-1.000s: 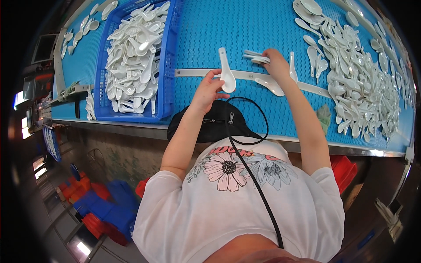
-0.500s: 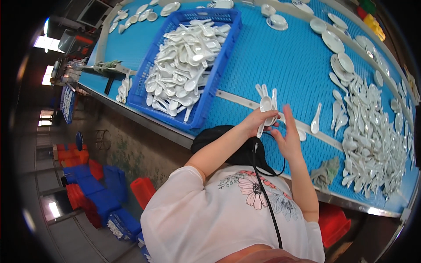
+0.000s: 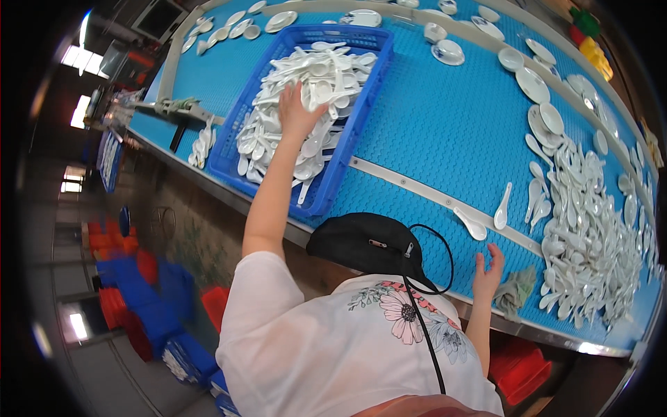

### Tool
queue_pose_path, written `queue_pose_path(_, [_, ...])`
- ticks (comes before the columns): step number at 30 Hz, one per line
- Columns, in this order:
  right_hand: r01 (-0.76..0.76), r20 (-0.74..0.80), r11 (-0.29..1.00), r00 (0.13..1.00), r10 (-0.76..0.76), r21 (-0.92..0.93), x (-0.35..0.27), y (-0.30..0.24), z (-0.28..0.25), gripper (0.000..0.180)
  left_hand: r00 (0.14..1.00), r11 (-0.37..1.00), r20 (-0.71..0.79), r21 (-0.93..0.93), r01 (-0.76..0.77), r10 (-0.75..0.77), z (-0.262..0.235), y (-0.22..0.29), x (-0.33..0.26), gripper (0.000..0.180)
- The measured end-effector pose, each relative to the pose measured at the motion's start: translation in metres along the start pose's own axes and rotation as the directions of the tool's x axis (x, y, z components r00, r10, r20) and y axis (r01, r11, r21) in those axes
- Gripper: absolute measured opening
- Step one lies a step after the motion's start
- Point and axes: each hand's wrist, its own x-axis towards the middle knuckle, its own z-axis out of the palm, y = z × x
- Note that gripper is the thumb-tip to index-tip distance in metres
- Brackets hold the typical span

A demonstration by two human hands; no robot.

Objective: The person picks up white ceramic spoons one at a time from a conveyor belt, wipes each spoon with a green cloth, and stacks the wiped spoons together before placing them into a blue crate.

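You are spreading your left hand (image 3: 299,115) wide over the white spoons (image 3: 333,80) heaped in the blue crate (image 3: 340,181); whether a spoon is lying against your palm, you cannot tell from this angle. Your right hand (image 3: 488,273) is hanging near the table's front edge, fingers parted, nothing visible in it, just beside a crumpled cloth (image 3: 515,292).

More spoons: a loose pair, one spoon (image 3: 470,224) lying across the pale strip (image 3: 417,187), a second spoon (image 3: 502,206) lying beyond it to the right; a broad pile (image 3: 590,236) is covering the right end of the blue mat (image 3: 431,125).

Handling, by judgement: you are dealing with glossy ceramic, probably light singly, stiff, smooth enough to be sliding under dry fingers, and chipping where rims are knocking. You are best pinching a single piece at mid-handle, thumb on top (bowls are rounder and likelier to be slipping away). In the heap, handles are crossing, so expect neighbours to be shifting.
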Motion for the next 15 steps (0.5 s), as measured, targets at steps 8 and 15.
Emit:
queue_pose_path(8, [0.045,-0.106,0.794,0.985,-0.137,-0.606,-0.057,0.045,-0.02,0.04,0.92,0.85,0.223,0.361,-0.384,0.321,0.05,-0.011,-0.001,0.083])
queue_pose_path(15, [-0.251,-0.438,0.668,0.89,-0.125,-0.7,-0.031,0.062,-0.054,0.034,0.973,0.896,0.113,0.381,-0.228,0.199,0.097,-0.029,0.128,0.083])
